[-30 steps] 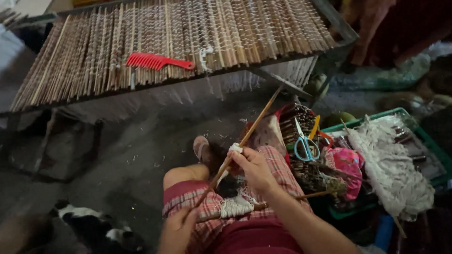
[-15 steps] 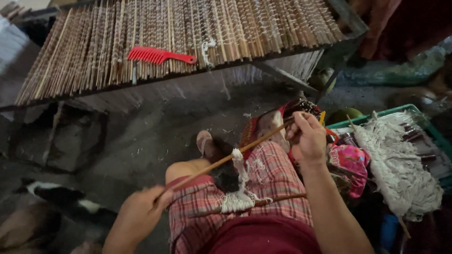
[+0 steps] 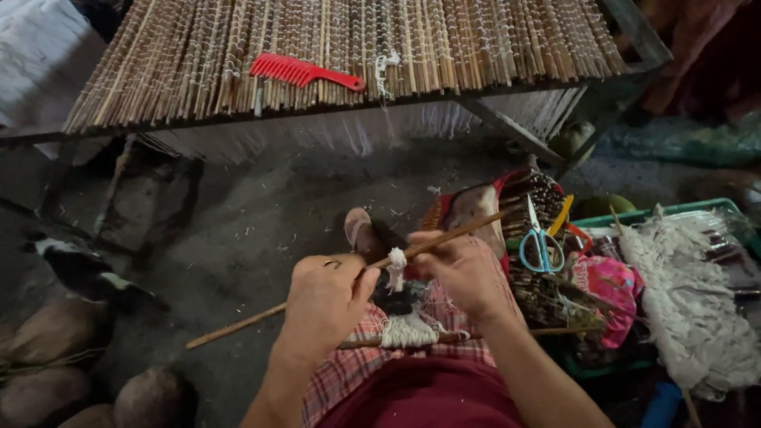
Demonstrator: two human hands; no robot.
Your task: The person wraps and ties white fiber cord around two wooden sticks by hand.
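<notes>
A thin wooden stick is held by the left hand and the right hand, white thread wound on it between them. A red comb is seen at twelve o'clock on the stick mat, and blue scissors at three o'clock.

Left hand covers the mid part of the thin stick, so its grip can't be made out. Woven reed mat on the frame is cut off at the top edge. Dark animal at left too dim to identify. Green crate contents partly buried under white yarn bundle.
</notes>
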